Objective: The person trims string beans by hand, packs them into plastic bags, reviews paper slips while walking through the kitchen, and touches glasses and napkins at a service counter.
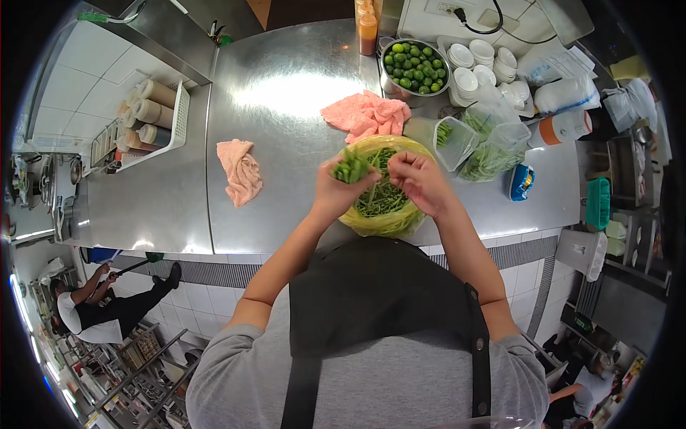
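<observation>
Beans [350,168] in hand over yellow bag [400,227].
Left hand [337,191] clenched round bunch; right hand [426,187], fingers curled, grip unclear.

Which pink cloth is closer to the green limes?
The brighter pink, crumpled cloth, beside the round metal bowl of green limes; the paler pink cloth lies far off to the left.

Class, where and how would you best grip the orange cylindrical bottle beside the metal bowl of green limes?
Probably around the middle of the orange cylindrical bottle, coming from the left. It looks upright, with bare steel counter on that side, while the metal bowl of green limes crowds its right and similar bottles stand behind.
</observation>
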Demonstrator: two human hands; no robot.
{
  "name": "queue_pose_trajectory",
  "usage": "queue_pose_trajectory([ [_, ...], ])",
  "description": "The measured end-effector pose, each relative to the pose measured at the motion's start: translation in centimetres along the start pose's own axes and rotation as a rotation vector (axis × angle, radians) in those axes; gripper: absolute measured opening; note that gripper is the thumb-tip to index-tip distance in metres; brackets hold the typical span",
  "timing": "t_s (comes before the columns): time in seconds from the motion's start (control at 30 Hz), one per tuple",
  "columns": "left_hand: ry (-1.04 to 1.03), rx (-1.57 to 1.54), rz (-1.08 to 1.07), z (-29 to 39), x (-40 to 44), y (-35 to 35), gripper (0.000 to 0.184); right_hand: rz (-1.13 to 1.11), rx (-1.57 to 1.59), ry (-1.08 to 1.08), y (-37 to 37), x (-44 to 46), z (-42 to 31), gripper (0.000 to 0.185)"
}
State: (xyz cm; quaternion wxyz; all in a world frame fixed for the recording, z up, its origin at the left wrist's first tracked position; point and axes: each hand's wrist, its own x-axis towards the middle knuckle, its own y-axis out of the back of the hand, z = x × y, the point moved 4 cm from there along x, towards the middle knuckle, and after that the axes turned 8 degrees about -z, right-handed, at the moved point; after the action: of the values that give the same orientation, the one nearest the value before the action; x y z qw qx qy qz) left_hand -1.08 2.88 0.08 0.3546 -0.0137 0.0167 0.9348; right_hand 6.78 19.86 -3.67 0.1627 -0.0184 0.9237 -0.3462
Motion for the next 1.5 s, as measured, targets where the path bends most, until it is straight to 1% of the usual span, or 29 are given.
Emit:
queue_pose_trajectory([
  [0.03, 0.07, -0.146, 0.075, 0.0, 0.0, 0.3, 0.015, 0.073, -0.222, 0.046, 0.2, 0.0, 0.1, 0.021],
  [0.07, 0.07, -0.143, 0.077, -0.2, 0.2, 0.5, 0.015, 0.07, -0.22, 0.045, 0.1, -0.2, 0.5, 0.021],
  [0.13, 0.024, -0.254, 0.322, -0.7, 0.5, 1.7, 0.015, 0.017, -0.483, 0.094, -2.8, -0.7, -0.5, 0.026],
  [0.17, -0.007, -0.308, 0.365, -0.6, 0.6, 2.0, 0.016, 0.019, -0.483, 0.094, -3.5, -0.9, -0.6, 0.026],
  [0.27, -0.005, -0.449, 0.408, -1.2, 0.9, 2.4, 0.016, -0.007, -0.628, 0.005, -5.0, -0.8, -0.1, 0.029],
  [0.33, -0.007, -0.481, 0.414, -1.2, 1.0, 2.2, 0.017, 0.166, -0.841, -0.01, -4.7, -0.5, 0.3, 0.026],
  [0.37, -0.008, -0.514, 0.426, -1.2, 1.0, 2.1, 0.018, 0.169, -0.839, -0.007, -4.7, -0.3, 0.5, 0.026],
  [0.43, 0.031, -0.604, 0.41, -1.4, 1.1, 2.2, 0.018, 0.175, -0.88, 0.237, -5.0, -0.2, 0.0, 0.016],
  [0.47, 0.071, -0.696, 0.397, -1.7, 1.2, 2.3, 0.018, 0.174, -0.878, 0.239, -5.0, -0.1, -0.1, 0.016],
  [0.5, 0.071, -0.694, 0.398, -1.8, 1.3, 2.6, 0.018, 0.113, -0.734, 0.301, -5.2, -0.1, -0.5, 0.01],
  [0.53, 0.183, -0.846, 0.361, -2.4, 1.4, 2.4, 0.02, 0.053, -0.589, 0.36, -5.3, -0.2, -1.1, 0.005],
  [0.57, 0.296, -0.998, 0.321, -3.0, 1.3, 2.1, 0.021, 0.052, -0.589, 0.359, -5.1, -0.4, -1.7, 0.005],
  [0.63, 0.349, -1.045, 0.309, -4.4, 1.2, 2.1, 0.023, -0.204, -0.585, 0.38, -5.4, -0.8, -3.1, 0.007],
  [0.77, 0.476, -1.089, 0.174, -5.7, 0.9, 1.9, 0.029, -0.104, -0.644, 0.255, -4.2, -0.9, -4.6, 0.014],
  [0.8, 0.479, -1.09, 0.17, -5.7, 0.8, 1.9, 0.029, 0.001, -0.907, 0.236, -3.5, -0.7, -4.8, 0.019],
  [0.83, 0.488, -1.078, 0.132, -5.5, 0.6, 1.8, 0.037, 0.106, -1.169, 0.213, -2.9, -0.6, -4.7, 0.024],
  [0.87, 0.494, -1.065, 0.096, -5.3, 0.5, 1.8, 0.046, 0.104, -1.171, 0.213, -2.2, -0.4, -3.8, 0.024],
  [0.93, 0.445, -1.09, 0.119, -4.6, 0.5, 1.5, 0.046, 0.042, -1.546, 0.326, -1.9, -0.3, -1.8, 0.03],
  [0.97, 0.397, -1.115, 0.138, -4.3, 0.6, 1.5, 0.046, 0.04, -1.547, 0.328, -1.8, -0.3, -1.1, 0.03],
  [1.03, 0.38, -1.149, 0.125, -4.3, 0.6, 1.6, 0.046, 0.103, -1.521, 0.121, -2.1, 0.2, 0.1, 0.021],
  [1.1, 0.363, -1.181, 0.116, -4.3, 0.4, 1.7, 0.047, 0.12, -1.494, 0.115, -1.7, 0.9, 0.7, 0.017],
  [1.17, 0.377, -0.981, 0.105, -4.5, 0.0, 2.1, 0.043, 0.135, -1.468, 0.11, -1.4, 1.2, 0.9, 0.013],
  [1.2, 0.376, -0.982, 0.108, -3.8, -0.1, 2.0, 0.043, 0.164, -1.454, 0.201, -2.1, 1.0, 0.0, 0.01],
  [1.27, 0.392, -0.487, 0.049, -1.9, -0.2, 1.8, 0.033, 0.194, -1.441, 0.29, -3.3, 0.5, -1.7, 0.008],
  [1.3, 0.261, -0.337, -0.022, -1.6, 0.3, 1.6, 0.023, 0.153, -1.459, 0.309, -4.0, 0.3, -2.5, 0.008],
  [1.33, 0.26, -0.339, -0.023, -1.7, 0.3, 1.3, 0.023, 0.111, -1.477, 0.327, -4.7, 0.1, -3.2, 0.008],
  [1.4, 0.11, 0.146, -0.065, -0.9, 0.6, 0.8, 0.021, 0.076, -1.468, 0.377, -5.6, -0.1, -4.0, 0.007],
  [1.47, 0.072, 0.163, -0.058, -1.2, 0.6, 0.4, 0.025, 0.039, -1.455, 0.425, -6.0, -0.1, -4.2, 0.007],
  [1.5, 0.042, 0.056, -0.033, -1.2, 0.6, 0.2, 0.024, 0.067, -1.4, 0.446, -5.9, -0.1, -4.3, 0.006],
])
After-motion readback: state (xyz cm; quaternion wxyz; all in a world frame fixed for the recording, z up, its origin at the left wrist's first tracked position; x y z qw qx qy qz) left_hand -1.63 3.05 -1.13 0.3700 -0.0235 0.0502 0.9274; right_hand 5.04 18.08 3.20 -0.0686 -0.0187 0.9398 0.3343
